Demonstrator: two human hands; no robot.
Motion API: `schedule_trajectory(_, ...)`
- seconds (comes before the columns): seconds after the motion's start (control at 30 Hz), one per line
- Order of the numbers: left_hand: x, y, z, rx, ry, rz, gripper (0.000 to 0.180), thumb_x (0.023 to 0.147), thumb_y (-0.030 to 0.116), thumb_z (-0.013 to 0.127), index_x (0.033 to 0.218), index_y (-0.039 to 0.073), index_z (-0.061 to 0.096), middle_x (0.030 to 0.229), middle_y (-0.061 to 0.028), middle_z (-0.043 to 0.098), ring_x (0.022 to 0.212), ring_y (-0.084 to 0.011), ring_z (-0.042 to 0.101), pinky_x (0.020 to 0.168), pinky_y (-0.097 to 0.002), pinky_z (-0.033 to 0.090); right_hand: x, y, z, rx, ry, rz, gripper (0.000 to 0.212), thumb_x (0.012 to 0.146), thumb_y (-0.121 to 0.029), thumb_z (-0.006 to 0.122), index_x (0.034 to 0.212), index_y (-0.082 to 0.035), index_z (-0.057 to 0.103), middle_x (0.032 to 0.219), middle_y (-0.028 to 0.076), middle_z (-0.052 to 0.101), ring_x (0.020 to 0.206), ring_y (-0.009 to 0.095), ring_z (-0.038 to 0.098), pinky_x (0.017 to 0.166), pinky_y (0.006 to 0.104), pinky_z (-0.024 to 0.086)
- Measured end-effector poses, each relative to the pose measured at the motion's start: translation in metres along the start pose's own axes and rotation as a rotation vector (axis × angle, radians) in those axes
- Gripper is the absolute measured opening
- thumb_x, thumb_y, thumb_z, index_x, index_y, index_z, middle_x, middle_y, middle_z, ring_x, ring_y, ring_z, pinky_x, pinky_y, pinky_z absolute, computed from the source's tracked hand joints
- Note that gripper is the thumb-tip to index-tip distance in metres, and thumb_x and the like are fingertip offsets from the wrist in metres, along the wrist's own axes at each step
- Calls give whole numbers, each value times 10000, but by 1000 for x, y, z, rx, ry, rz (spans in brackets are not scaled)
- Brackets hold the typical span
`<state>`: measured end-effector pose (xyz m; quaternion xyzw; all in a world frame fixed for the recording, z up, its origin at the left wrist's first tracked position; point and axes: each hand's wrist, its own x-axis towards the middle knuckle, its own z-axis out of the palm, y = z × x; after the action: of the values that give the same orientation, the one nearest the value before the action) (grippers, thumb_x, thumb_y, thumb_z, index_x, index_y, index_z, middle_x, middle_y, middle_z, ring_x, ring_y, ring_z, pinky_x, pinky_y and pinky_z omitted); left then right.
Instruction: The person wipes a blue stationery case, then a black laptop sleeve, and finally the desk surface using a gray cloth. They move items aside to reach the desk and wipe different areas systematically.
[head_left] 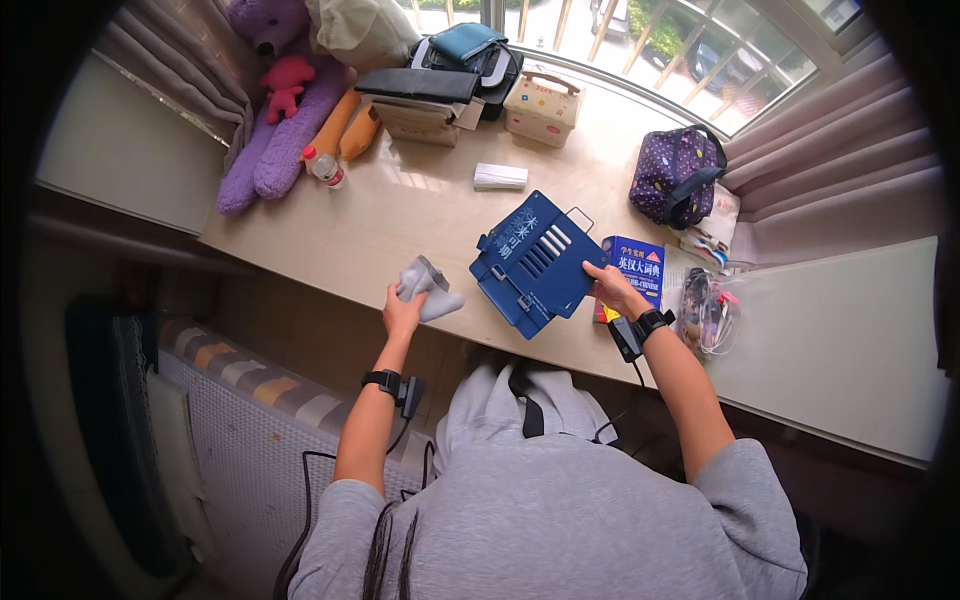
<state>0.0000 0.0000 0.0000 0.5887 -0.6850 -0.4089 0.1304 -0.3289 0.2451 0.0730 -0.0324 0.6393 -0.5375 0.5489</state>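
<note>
My right hand (615, 287) grips the right edge of a dark blue book stand (512, 262). The stand is tilted above the front part of the table; it has a row of slots, metal clips along its lower side and a wire loop at its upper right. To the left of it, my left hand (402, 312) is closed on a crumpled grey-white cloth (436, 303), close to the table's front edge and apart from the stand. A thick blue dictionary (640, 262) lies just beyond my right hand, partly covered by it.
Behind the stand lies a white tissue pack (500, 177). A small bottle (325, 168) stands left, near a purple plush bear (283, 160). Bags and a beige box (543, 108) line the windowsill side. A dotted purple bag (672, 180) and a clear bag of cables (706, 312) sit right.
</note>
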Motion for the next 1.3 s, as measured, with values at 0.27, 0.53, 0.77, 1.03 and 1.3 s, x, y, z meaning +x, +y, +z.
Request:
schedule_trajectory(0.27,-27,12,-27,51,32,-24,664,674,370,758,1220,98,495,1118,-203,615,1031,-355,593,866,-412,464,79,60,-37,85,-62,179,394,888,-321,627,1165,-54,541,1152,73,581,1051,226,558,975,414,424)
schedule_trajectory(0.53,-19,27,-18,87,-157,191,627,695,337,756,1216,110,491,1039,-226,633,963,-376,617,818,-407,484,88,124,-15,197,105,189,363,901,-309,603,1188,-97,530,1119,69,600,1010,217,585,926,388,456)
schedule_trajectory(0.77,-16,98,42,77,-388,307,652,703,317,759,1241,78,479,1069,-191,629,952,-301,630,798,-363,502,92,139,-31,111,302,276,260,889,-258,594,1061,-64,565,989,25,610,885,138,573,767,294,466)
schedule_trajectory(1.03,-21,129,117,110,-546,335,746,699,386,747,1301,97,414,1178,-230,569,1034,-330,601,847,-380,491,37,122,-30,121,421,75,409,893,-219,560,1259,-45,504,1176,65,523,1102,180,494,936,338,442)
schedule_trajectory(1.3,-17,96,164,474,-520,286,1021,716,334,751,1445,-6,121,1472,-229,239,1369,-334,242,1089,-400,279,20,83,-29,-459,384,-182,434,847,-172,585,1246,-17,510,1227,143,553,1070,221,568,869,328,478)
